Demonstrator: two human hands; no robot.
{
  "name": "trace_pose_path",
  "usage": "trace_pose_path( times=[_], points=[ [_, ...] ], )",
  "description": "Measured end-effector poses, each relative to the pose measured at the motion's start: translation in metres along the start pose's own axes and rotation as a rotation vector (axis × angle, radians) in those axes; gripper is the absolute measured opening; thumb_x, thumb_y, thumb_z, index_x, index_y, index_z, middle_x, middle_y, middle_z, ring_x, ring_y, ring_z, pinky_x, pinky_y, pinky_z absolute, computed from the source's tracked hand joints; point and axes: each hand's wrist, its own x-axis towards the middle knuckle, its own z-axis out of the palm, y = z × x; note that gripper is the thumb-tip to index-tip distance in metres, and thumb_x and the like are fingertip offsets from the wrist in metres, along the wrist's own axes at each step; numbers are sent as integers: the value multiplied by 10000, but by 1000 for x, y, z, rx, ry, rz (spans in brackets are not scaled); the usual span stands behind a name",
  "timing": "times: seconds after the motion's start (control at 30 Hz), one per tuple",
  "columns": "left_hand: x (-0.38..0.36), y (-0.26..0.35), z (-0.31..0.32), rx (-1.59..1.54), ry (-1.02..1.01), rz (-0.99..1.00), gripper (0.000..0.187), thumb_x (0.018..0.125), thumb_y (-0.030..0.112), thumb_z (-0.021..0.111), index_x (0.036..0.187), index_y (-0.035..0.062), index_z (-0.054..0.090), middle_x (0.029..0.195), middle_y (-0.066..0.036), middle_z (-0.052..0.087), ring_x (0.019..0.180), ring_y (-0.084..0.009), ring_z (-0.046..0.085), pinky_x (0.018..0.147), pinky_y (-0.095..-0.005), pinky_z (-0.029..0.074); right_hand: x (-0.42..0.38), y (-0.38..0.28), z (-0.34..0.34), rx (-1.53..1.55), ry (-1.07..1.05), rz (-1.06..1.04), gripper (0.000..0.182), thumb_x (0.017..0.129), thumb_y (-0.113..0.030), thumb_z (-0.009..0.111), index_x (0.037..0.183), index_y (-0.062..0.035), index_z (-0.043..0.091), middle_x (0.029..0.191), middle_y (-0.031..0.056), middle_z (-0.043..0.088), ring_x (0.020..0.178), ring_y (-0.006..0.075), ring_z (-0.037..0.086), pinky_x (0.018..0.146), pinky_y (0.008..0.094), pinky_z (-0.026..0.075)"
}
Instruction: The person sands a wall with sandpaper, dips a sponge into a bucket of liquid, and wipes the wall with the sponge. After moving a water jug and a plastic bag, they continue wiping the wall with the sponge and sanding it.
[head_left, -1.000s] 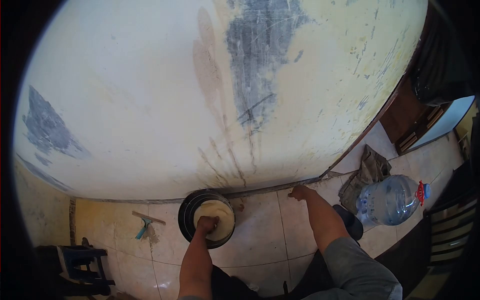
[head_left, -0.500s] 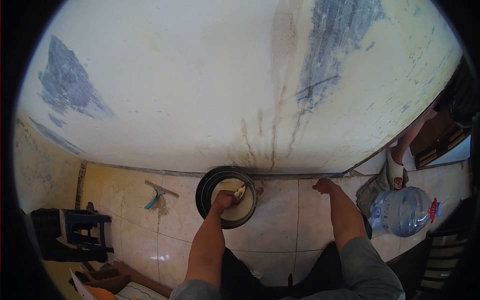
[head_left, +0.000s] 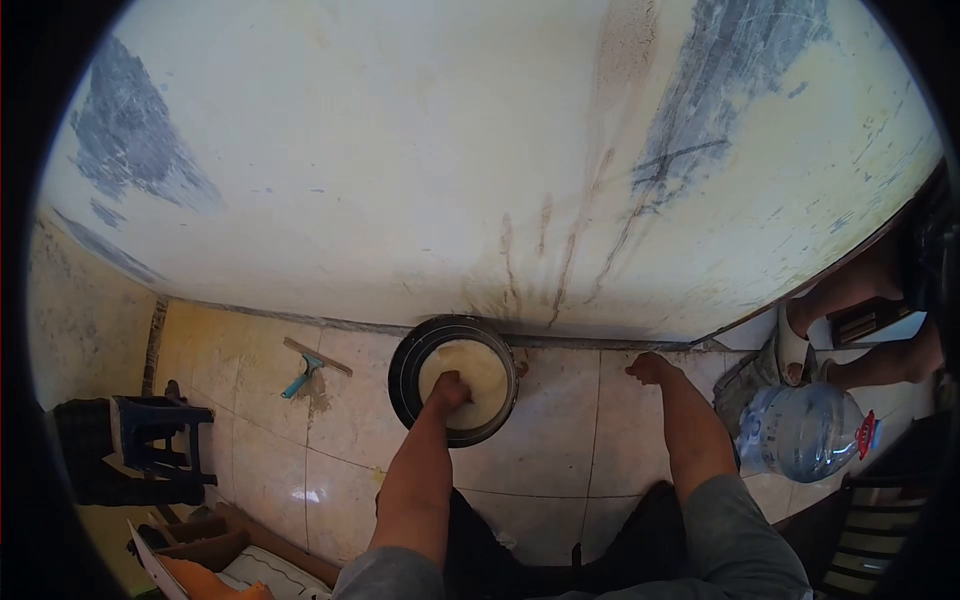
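Note:
A round black bucket [head_left: 402, 385] stands on the tiles against the wall, with a pale creamy mixture [head_left: 485, 375] inside. My left hand [head_left: 450, 391] reaches into it, fingers closed at the surface of the mixture; what they grip is hidden. Out to the right, my right hand [head_left: 650, 369] hangs in a loose fist near the foot of the wall, with nothing visible in it. In front of me rises the off-white wall [head_left: 400, 180], marked by grey scraped patches and brown streaks.
A teal-handled squeegee [head_left: 303, 378] lies on the floor at left, near a dark blue stool [head_left: 165, 430]. At right are a large clear water bottle [head_left: 800, 432], a grey cloth [head_left: 738, 390] and another person's legs [head_left: 850, 300]. An open box [head_left: 235, 535] sits lower left.
My left hand has turned and sunk toward the mixture; the coated object seen in it before is now out of sight. More of the other person's legs shows at right. The view has shifted slightly.

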Motion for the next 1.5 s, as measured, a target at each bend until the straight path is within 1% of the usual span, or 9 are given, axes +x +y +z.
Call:
trace_pose_path(
  times=[0.2, 0.4, 0.7, 0.77, 1.0, 1.07, 1.2, 1.27, 1.5],
  points=[
    [2, -2, 7, 179, 213, 121, 484, 724, 213, 715, 1143, -29, 701, 1114, -252, 699, 1083, -333, 672, 974, -398, 490, -5, -5, -2, 14, -1, -13, 384, 917, -135, 505, 1278, -175, 628, 976, 144, 716, 980, 366, 680, 840, 488, 548],
    [-26, 73, -13, 153, -147, -161, 361, 831, 282, 693, 1033, -16, 722, 1030, -203, 712, 895, -264, 705, 786, -384, 542, -3, -23, -11, -69, -51, -3, 364, 948, -155, 494, 1286, -193, 622, 1053, 153, 703, 1060, 368, 658, 887, 472, 548],
    [-27, 42, -3, -94, -21, 215, 173, 833, 169, 689, 853, -2, 711, 757, -95, 683, 666, -200, 629, 682, -364, 503, 8, -29, -12, -9, -28, 15, 331, 1012, -272, 446, 1203, -138, 680, 1086, 171, 695, 1079, 392, 643, 948, 483, 519],
    [-35, 61, -14, -43, -132, 6, 187, 840, 176, 684, 893, 3, 731, 794, -100, 698, 705, -201, 645, 735, -372, 519, 16, -17, -2, -63, 126, -44, 271, 922, -304, 588, 863, -61, 694, 776, 110, 698, 738, 271, 699, 711, 417, 551],
    [-12, 46, -1, 210, 186, 70, 289, 849, 296, 683, 865, 15, 752, 811, -186, 731, 738, -301, 731, 813, -410, 559, 32, 6, 12, -495, 319, -375, 220, 803, -228, 684, 974, -89, 674, 804, 105, 702, 759, 325, 689, 707, 482, 551],
    [-20, 59, -7, 193, 29, -108, 345, 797, 286, 686, 1010, 21, 745, 977, -226, 731, 938, -355, 716, 908, -420, 534, 18, -16, -5, -311, 87, -158, 434, 999, -380, 464, 1023, -43, 735, 1065, 208, 697, 1050, 406, 639, 952, 487, 498],
    [-4, 29, 2, 403, -63, 67, 470, 784, 249, 630, 1186, 12, 683, 1142, -261, 685, 1101, -388, 654, 993, -425, 493, 12, -29, -15, 27, 46, 81, 481, 972, -422, 498, 937, -8, 741, 1067, 235, 687, 1039, 414, 636, 951, 492, 491],
    [0, 20, 7, 360, 43, 275, 508, 788, 188, 591, 1252, -20, 616, 1212, -288, 644, 1150, -408, 624, 1009, -434, 476, 16, -22, -8, 13, 172, 11, 464, 941, -431, 533, 773, -38, 712, 871, 160, 720, 816, 361, 687, 791, 483, 533],
    [-13, 56, 5, -222, -86, -19, 457, 749, 134, 618, 1174, -31, 642, 1157, -287, 666, 1131, -389, 643, 1004, -425, 484, 2, -34, -18, 63, 183, 11, 515, 940, -447, 543, 850, 22, 737, 972, 261, 697, 971, 420, 656, 921, 496, 503]
  ],
)
